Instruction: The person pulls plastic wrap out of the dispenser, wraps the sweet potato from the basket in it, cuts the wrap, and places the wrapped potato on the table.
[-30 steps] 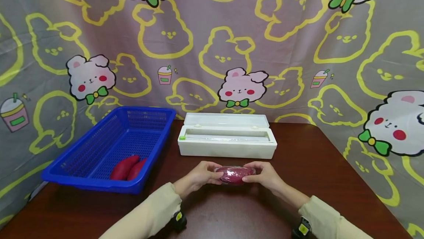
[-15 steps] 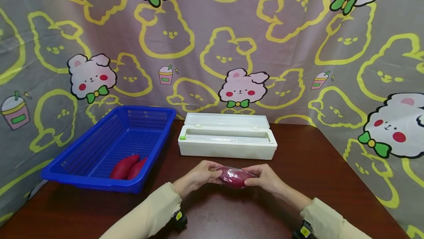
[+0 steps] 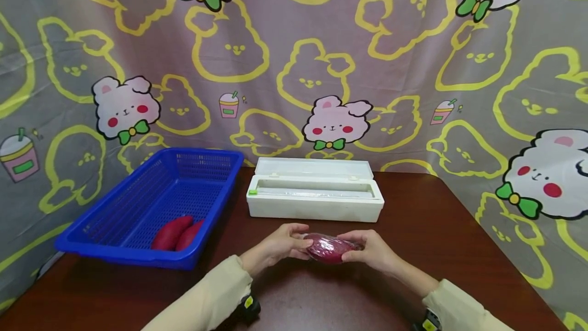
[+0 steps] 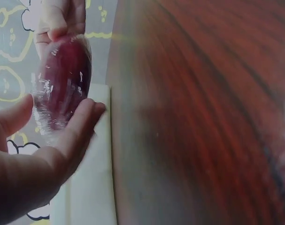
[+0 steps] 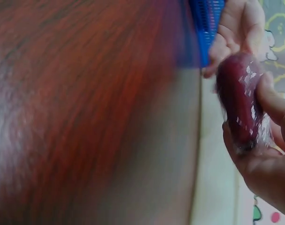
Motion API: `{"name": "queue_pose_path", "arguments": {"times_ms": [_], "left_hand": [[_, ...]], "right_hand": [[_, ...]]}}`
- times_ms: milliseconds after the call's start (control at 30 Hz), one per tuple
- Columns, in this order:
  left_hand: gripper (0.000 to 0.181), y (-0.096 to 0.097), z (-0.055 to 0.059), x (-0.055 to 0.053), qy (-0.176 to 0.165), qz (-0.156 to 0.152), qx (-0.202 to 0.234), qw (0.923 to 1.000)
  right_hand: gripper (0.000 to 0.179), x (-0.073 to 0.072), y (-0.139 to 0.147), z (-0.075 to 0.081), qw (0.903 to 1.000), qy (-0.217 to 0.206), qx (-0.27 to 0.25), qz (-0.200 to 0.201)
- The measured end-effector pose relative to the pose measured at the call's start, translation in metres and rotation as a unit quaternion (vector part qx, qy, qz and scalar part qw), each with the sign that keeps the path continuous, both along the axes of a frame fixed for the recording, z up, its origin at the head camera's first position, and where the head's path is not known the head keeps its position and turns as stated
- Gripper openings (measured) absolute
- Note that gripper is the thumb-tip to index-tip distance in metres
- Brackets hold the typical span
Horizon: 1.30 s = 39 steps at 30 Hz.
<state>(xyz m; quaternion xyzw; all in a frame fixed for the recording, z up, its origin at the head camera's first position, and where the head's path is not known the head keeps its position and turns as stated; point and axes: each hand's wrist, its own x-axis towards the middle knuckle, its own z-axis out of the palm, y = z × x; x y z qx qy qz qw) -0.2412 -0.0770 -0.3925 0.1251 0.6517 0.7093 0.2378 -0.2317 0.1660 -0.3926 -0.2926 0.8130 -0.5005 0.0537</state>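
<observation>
A red sweet potato (image 3: 328, 248) wrapped in clear, shiny cling film is held over the table in the head view. My left hand (image 3: 281, 244) has its thumb and fingers around the left end. At the other end, my right hand (image 3: 374, 252) grips it, thumb in front and fingers behind. In the left wrist view, crinkled film bunches at the end of the sweet potato (image 4: 65, 77) between the left thumb and fingers. Loose film also gathers by the right palm, where the right wrist view shows the sweet potato (image 5: 240, 96) from the other side.
Behind the hands stands a white cling film box (image 3: 314, 208), its lid raised and a film roll (image 3: 314, 193) inside. A blue plastic basket (image 3: 124, 257) at left holds two bare sweet potatoes (image 3: 172, 233). A patterned cloth (image 3: 275, 30) hangs behind the brown table (image 3: 436, 219).
The wrapped sweet potato has tilted, its right end lower, and shifted slightly right and nearer. My right hand has moved a little right and down with it; basket and box stay put.
</observation>
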Motion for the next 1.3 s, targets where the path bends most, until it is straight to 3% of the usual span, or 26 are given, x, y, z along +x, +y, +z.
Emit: {"name": "queue_pose_path", "arguments": {"times_ms": [133,333,633,833,1067,1167,1300], "left_hand": [[0.062,0.001,0.0,0.002,-0.004,0.004,-0.01,0.9999],[0.057,-0.003,0.002,0.002,0.019,0.018,-0.045,0.9986],[0.039,-0.005,0.003,0.001,0.04,-0.042,-0.071,0.9958],[0.032,-0.005,0.003,0.003,0.04,-0.068,-0.083,0.9934],[0.029,-0.003,0.002,0.003,0.044,-0.081,-0.089,0.9917],[0.029,-0.002,0.002,0.003,0.044,-0.086,-0.091,0.9912],[0.028,-0.001,0.002,0.002,0.047,-0.088,-0.093,0.9907]], "right_hand": [[0.038,0.002,0.01,0.007,0.9978,0.043,0.015,-0.047],[0.037,0.003,0.03,0.023,0.9911,0.027,0.012,-0.13],[0.039,-0.003,0.063,0.048,0.9651,0.032,-0.018,-0.259],[0.047,-0.014,0.081,0.046,0.9414,0.027,-0.016,-0.336],[0.057,-0.032,0.099,0.037,0.906,0.014,0.022,-0.423],[0.059,-0.038,0.108,0.03,0.8981,-0.001,0.04,-0.438],[0.058,-0.043,0.121,0.022,0.8948,-0.007,0.071,-0.441]]}}
